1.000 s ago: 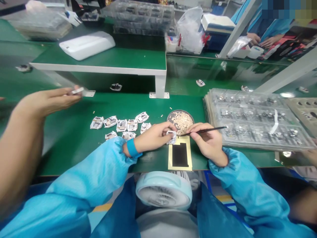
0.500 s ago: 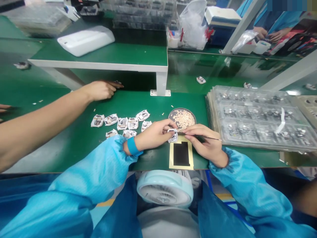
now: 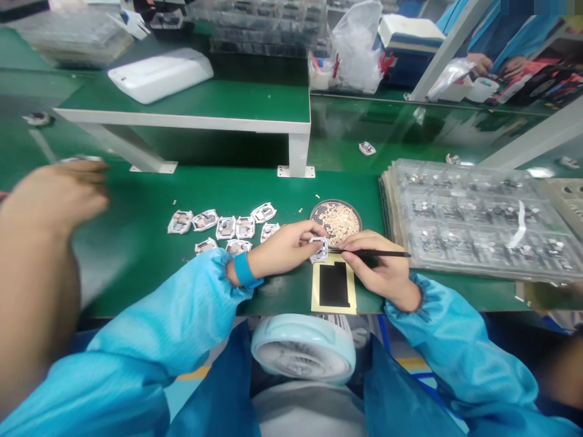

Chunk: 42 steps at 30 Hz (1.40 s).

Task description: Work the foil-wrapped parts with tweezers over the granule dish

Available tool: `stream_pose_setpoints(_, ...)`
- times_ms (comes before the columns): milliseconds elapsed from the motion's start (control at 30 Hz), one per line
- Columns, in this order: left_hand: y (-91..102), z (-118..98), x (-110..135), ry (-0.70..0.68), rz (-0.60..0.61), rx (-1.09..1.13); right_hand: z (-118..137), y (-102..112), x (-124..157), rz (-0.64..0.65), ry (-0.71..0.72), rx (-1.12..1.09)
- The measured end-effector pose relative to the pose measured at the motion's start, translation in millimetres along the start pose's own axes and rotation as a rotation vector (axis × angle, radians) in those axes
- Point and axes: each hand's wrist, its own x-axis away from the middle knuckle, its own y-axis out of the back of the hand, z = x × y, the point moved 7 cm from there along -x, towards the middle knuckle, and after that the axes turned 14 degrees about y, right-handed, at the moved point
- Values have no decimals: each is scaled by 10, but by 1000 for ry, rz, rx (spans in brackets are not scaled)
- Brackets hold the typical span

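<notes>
My left hand (image 3: 285,249) pinches a small white framed part (image 3: 318,249) just above a yellow card with a black rectangle (image 3: 334,284). My right hand (image 3: 380,268) grips black tweezers (image 3: 373,253), their tip touching that part. Right behind the hands sits a round dish of tiny tan pieces (image 3: 336,217). Several similar white parts (image 3: 225,227) lie in rows to the left of my left hand.
A stack of clear compartment trays (image 3: 478,217) lies at the right. A raised green shelf (image 3: 191,106) carries a white device (image 3: 159,74). A neighbouring person's bare arm and hand (image 3: 50,206), blurred, reaches in from the left. A white fan (image 3: 303,349) hangs below.
The neighbouring person's hand reached to the shelf leg, then drew back to the left. My hands stayed at the small part; the tweezers shifted slightly.
</notes>
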Motion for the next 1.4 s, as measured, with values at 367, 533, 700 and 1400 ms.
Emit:
stream_pose_setpoints(367, 56, -97, 48, -23, -47, -14, -135, -23, 86, -21, -177, -209)
stream_pose_setpoints(533, 87, -144, 74, -51, -80, -38, -168, -68, 79, 0, -280, -385)
stream_pose_setpoints(700, 123, -214, 106, -146, -141, -42, -197, -61, 75, -41, -371, -435)
stream_pose_setpoints(1400, 303, -177, 69, -87, -276, 148, 92, 307, -115, -208, -409, -484)
